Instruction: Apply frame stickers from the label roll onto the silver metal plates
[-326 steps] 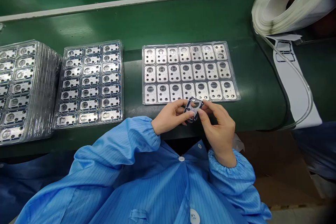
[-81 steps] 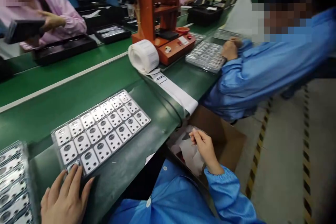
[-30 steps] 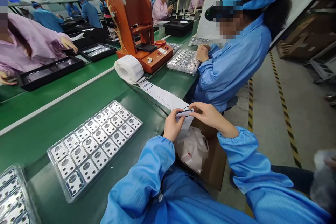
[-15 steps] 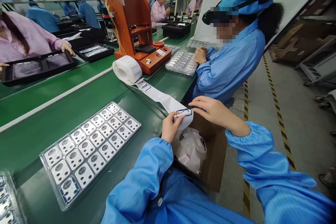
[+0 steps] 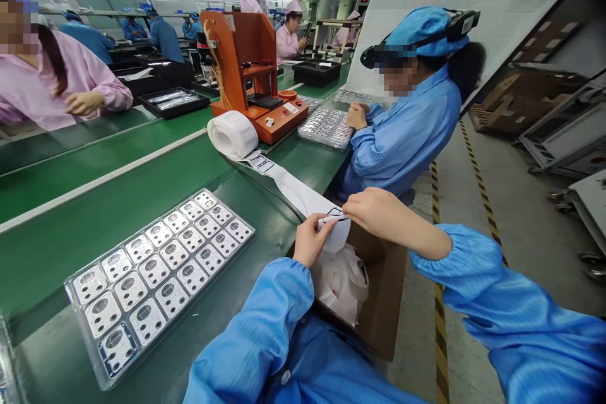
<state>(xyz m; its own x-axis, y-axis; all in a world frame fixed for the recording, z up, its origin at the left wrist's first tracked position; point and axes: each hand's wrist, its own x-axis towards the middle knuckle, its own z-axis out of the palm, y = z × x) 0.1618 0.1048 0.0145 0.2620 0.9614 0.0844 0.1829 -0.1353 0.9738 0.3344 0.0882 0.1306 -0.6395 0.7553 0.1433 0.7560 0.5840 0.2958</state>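
Note:
A white strip point(image 5: 288, 185) with dark frame-shaped stickers runs from a roll point(image 5: 233, 134) on the green table toward my hands. My left hand point(image 5: 312, 238) pinches the strip near its bend. Close on the right, my right hand point(image 5: 372, 209) has its fingertips pressed together at the edge of a dark-outlined sticker point(image 5: 335, 214); whether the sticker is lifted is too small to tell. Beyond the bend the strip hangs over a cardboard box point(image 5: 386, 290) holding crumpled white paper point(image 5: 343, 287). Left of my hands lies a clear tray point(image 5: 101, 377) of silvery plates in rows.
An orange press point(image 5: 241, 69) stands behind the roll. A person in blue point(image 5: 407, 132) sits at the right, with another tray point(image 5: 326, 127) by their hands. A thin cable crosses under the strip. Across the table is a person in pink point(image 5: 57, 88).
My right hand has come down to the sticker and its fingertips have closed there. The view has shifted slightly. Across the table, the pink-sleeved person's hand is off the black tray.

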